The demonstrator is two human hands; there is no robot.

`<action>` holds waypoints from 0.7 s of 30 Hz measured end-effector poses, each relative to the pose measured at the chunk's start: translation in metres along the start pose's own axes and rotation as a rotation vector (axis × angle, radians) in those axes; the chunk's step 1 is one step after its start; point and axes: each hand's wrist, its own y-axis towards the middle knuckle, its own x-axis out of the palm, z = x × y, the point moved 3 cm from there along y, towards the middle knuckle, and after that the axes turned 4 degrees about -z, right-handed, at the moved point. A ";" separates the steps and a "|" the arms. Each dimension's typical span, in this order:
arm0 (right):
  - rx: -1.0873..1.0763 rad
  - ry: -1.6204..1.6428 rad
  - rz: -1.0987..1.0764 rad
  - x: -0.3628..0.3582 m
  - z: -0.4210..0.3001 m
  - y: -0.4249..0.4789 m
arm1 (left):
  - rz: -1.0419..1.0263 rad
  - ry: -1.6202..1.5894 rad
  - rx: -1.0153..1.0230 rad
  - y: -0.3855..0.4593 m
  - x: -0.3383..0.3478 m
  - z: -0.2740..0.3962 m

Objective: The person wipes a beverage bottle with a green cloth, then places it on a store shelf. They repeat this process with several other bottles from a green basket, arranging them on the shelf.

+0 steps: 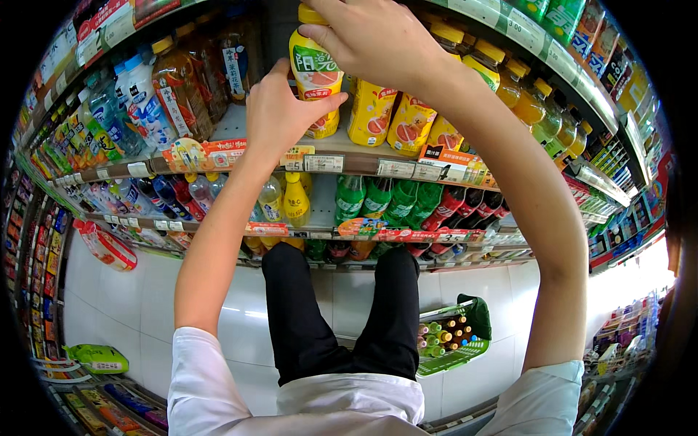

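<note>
Before me a yellow juice bottle (318, 65) stands upright near the front edge of a store shelf (360, 144). My left hand (283, 106) is beside its lower part, thumb across the front and a finger behind its left side; how firmly it grips is hard to tell. My right hand (365, 38) reaches over the bottle's top, fingers around the yellow cap, with the fingertips cut off by the picture's top edge. Right of the bottle stand several similar yellow bottles (373, 111). Amber tea bottles (180, 90) are on the left of the same shelf.
Lower shelves hold green soda bottles (349, 196) and a small yellow bottle (296, 199). A green shopping basket (455, 357) with several bottles is on the floor by my right leg. A red-and-white package (106, 246) lies at left, a green one (101, 358) below it.
</note>
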 end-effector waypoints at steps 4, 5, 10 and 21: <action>0.081 -0.017 -0.102 0.007 0.012 0.006 | -0.024 0.067 0.013 0.008 0.007 -0.006; 0.056 -0.003 -0.096 0.012 0.020 0.009 | -0.041 0.060 0.026 0.012 0.009 -0.006; 0.010 0.051 -0.098 0.019 0.040 0.014 | -0.075 0.071 0.034 0.016 0.015 -0.003; 0.019 0.058 -0.154 0.008 0.038 0.013 | -0.133 0.043 0.060 0.017 0.014 -0.010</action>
